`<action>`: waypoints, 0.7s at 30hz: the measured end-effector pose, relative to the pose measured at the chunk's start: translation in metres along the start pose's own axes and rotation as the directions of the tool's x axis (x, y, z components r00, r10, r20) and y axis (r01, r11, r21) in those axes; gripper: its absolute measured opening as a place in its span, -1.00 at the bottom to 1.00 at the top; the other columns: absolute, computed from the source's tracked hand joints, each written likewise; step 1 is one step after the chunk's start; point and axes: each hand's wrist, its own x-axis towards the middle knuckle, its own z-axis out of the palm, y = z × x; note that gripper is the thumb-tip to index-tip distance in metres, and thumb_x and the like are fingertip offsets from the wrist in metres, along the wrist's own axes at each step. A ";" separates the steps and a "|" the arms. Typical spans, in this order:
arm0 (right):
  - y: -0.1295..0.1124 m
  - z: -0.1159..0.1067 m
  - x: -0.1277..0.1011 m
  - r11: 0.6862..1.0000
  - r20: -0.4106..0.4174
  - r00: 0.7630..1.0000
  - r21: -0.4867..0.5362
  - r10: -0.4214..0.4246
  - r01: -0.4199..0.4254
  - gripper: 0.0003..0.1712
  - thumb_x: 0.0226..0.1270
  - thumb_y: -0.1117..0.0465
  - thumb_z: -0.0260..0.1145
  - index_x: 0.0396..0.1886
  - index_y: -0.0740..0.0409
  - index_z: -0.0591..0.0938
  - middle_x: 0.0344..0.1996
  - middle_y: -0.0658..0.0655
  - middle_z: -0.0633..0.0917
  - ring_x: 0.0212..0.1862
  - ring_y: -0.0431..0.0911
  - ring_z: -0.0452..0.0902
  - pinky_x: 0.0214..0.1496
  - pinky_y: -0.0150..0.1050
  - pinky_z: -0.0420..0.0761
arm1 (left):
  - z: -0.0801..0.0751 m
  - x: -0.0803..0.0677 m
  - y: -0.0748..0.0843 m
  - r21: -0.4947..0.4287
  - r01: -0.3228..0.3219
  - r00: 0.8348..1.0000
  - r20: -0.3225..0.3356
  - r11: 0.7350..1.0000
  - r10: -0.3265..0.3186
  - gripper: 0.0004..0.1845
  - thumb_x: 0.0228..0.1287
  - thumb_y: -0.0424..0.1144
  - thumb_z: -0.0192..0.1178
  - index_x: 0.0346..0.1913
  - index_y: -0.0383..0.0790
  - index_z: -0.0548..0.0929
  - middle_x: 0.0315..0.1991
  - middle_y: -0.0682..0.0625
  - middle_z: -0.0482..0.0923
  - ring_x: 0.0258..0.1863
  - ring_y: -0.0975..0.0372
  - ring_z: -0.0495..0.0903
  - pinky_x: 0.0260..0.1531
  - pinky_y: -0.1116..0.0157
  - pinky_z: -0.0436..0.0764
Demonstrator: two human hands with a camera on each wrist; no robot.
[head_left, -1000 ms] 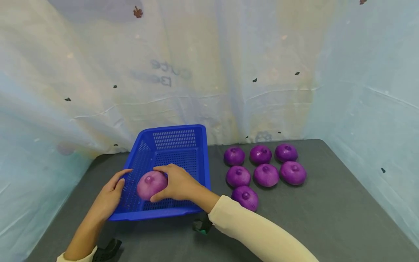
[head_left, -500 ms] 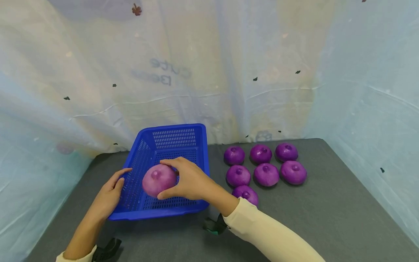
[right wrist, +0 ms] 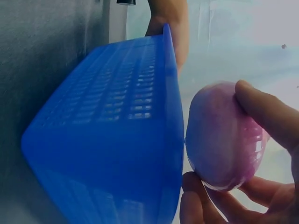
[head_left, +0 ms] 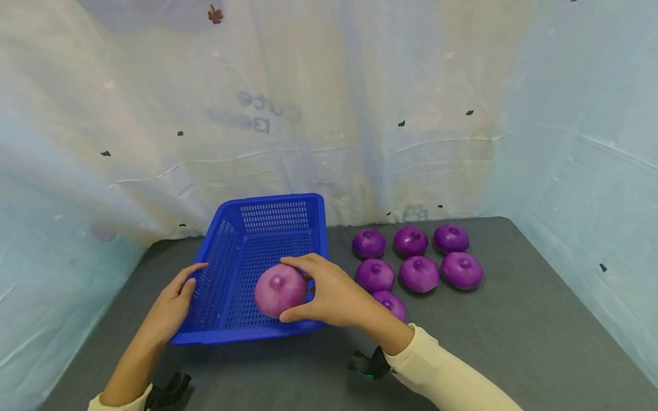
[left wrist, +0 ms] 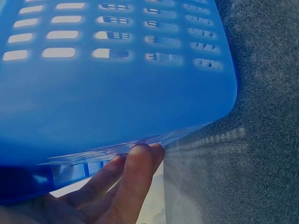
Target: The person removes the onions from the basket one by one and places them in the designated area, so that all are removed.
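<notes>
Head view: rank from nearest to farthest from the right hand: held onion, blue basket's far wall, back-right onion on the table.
1. Held onion: in the right hand's grip, over the basket's near right corner.
2. Blue basket's far wall: behind and left of the hand.
3. Back-right onion: far right of the table's back row.

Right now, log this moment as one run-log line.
left hand: rests on blue basket rim | right hand: holds purple onion over basket | table: seven onions beside basket
</notes>
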 end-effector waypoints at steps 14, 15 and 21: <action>0.040 -0.029 -0.037 1.000 -0.057 0.998 0.018 0.022 -0.021 -0.01 0.03 -0.13 0.58 0.47 -0.16 0.36 0.27 -0.07 0.47 0.10 -0.19 0.52 0.11 -0.19 0.62 | 0.002 -0.001 0.000 -0.001 -0.008 1.000 -0.014 1.000 0.008 -0.45 0.65 -0.02 -0.48 0.57 -0.06 0.07 0.48 -0.47 0.09 0.25 -0.37 0.39 -0.10 -0.13 0.62; 0.042 -0.032 -0.040 1.000 -0.064 0.998 0.017 0.023 -0.022 -0.01 0.02 -0.14 0.59 0.46 -0.17 0.37 0.27 -0.08 0.47 0.11 -0.20 0.52 0.13 -0.16 0.62 | 0.002 -0.001 -0.001 -0.004 -0.007 1.000 -0.012 1.000 0.007 -0.44 0.65 -0.01 -0.49 0.57 -0.06 0.07 0.48 -0.47 0.08 0.25 -0.37 0.39 -0.10 -0.15 0.62; 0.057 -0.046 -0.059 0.997 -0.089 0.994 0.037 0.069 -0.066 -0.01 -0.01 -0.13 0.61 0.45 -0.24 0.36 0.28 -0.12 0.46 0.13 -0.15 0.56 0.14 -0.15 0.64 | 0.002 -0.002 -0.002 0.002 -0.011 1.000 -0.016 1.000 0.011 -0.44 0.65 -0.01 -0.48 0.57 -0.05 0.07 0.48 -0.47 0.09 0.26 -0.38 0.38 -0.08 -0.18 0.61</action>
